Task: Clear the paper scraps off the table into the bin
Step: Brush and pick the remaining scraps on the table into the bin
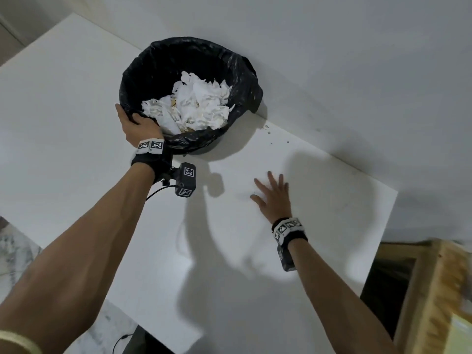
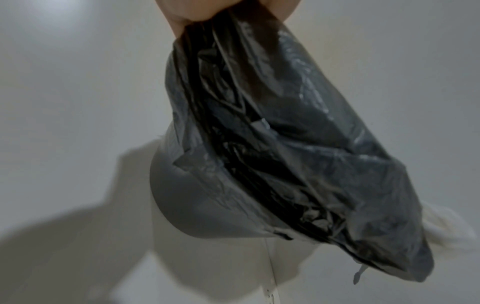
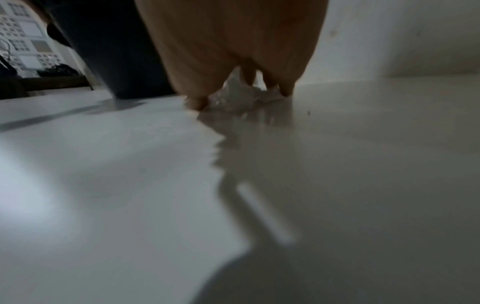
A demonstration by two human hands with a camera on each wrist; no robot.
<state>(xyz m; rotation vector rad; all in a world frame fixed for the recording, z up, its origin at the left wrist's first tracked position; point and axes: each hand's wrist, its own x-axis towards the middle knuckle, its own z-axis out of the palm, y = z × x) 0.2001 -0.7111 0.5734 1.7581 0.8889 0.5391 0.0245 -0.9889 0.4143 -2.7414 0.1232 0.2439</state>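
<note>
A grey bin (image 2: 197,209) lined with a black bag (image 1: 240,72) is at the back of the white table (image 1: 76,123), tipped towards me. Crumpled white paper scraps (image 1: 194,103) fill it. My left hand (image 1: 135,123) grips the near rim, fingers curled over the bag (image 2: 298,144). My right hand (image 1: 273,192) lies flat on the table to the bin's right, fingers spread. In the right wrist view its fingertips (image 3: 197,102) touch the table around a small clump of white scraps (image 3: 233,96); the head view hides that clump under the hand.
A white wall (image 1: 357,72) runs just behind the bin. A few small specks (image 1: 267,129) lie by the wall. The table's right edge (image 1: 380,238) drops beside a wooden frame (image 1: 429,290). Marble floor (image 1: 15,251) shows at the left.
</note>
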